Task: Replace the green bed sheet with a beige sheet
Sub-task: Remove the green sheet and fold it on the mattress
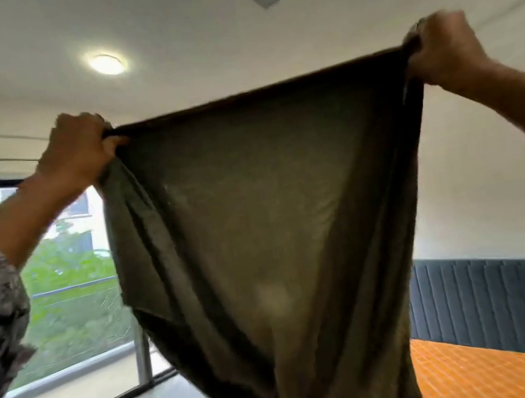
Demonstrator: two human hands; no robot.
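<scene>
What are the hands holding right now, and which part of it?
Both the left hand and the right hand grip the green sheet by its top edge, stretched between them.

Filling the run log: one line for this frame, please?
phase: green sheet off bed, held up | left hand grips top edge | right hand grips top edge | mattress bare, orange | beige sheet: not visible

The green sheet (257, 217) is thin matt cloth, sheer enough to let light through at its centre. At 5 o'clock the mattress (474, 375) shows orange woven-looking fabric with pale lines, backed by a blue padded headboard (493, 299) of ribbed, matt upholstery.
</scene>
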